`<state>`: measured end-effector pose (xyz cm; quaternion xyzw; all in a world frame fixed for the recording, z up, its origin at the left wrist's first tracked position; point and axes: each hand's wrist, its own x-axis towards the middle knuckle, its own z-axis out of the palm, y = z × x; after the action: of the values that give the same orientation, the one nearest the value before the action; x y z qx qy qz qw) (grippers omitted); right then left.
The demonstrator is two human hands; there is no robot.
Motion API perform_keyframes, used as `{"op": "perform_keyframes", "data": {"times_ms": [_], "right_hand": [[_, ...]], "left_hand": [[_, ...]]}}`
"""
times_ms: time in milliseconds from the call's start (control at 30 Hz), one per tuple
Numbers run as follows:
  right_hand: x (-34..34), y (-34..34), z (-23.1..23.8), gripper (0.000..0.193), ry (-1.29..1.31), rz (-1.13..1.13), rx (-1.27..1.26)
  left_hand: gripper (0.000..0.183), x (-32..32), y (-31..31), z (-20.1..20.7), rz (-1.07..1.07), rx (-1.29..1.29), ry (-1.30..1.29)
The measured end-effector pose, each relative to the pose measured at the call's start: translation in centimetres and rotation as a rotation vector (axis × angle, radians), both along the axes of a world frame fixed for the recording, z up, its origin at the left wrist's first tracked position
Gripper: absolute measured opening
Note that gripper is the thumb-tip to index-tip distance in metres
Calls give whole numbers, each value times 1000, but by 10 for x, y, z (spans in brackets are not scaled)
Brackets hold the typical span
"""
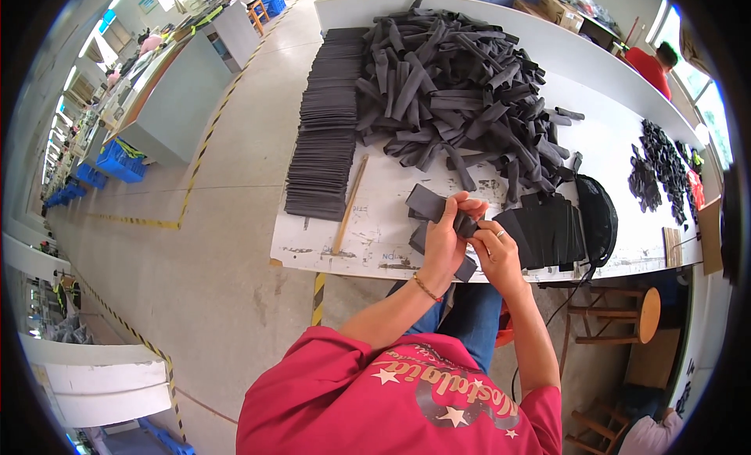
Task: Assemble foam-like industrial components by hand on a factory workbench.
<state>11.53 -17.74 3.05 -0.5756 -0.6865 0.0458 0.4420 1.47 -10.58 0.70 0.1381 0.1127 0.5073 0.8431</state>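
Note:
Near the front edge of the white table (383,177), my two hands meet over dark grey fabric pieces (426,202). My left hand (443,248) is closed round several of them, and their flat ends stick out to its left and below. The fingers of my right hand (498,256) pinch the right end of a folded piece (465,223). Just right of that hand, flat black pieces (540,234) lie overlapped in a row. Beyond my hands rises a large loose heap of rolled dark fabric pieces (446,80). A long, neat stack of similar pieces (325,127) runs along the left side.
A thin wooden stick (351,205) lies beside the neat stack. A black mesh-like item (597,220) sits at the right, its cord hanging over the edge. Small dark pieces (665,170) are heaped farther right. A wooden stool (648,315) stands below. Behind the partition sits a person in red (651,68).

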Motion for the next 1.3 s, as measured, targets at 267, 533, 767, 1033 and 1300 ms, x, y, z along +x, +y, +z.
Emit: {"op": "perform_keyframes", "data": {"times_ms": [267,533,767,1033,1300], "right_hand": [[0,-1,2,12,-18,-6,22],[2,-2,1,14,-40,7,42],[-23,7,-11,16,856,-206,-229],[-3,-10,4,21,1319,-284,-134],[-7,3,3,19,1073,-246,-149]], "left_hand": [[31,-4,6,3,-13,2,35],[32,-4,7,6,-16,-10,77],[34,-2,10,2,20,142,108],[33,-14,24,25,18,241,52],[38,-21,24,14,-40,161,179]]}}
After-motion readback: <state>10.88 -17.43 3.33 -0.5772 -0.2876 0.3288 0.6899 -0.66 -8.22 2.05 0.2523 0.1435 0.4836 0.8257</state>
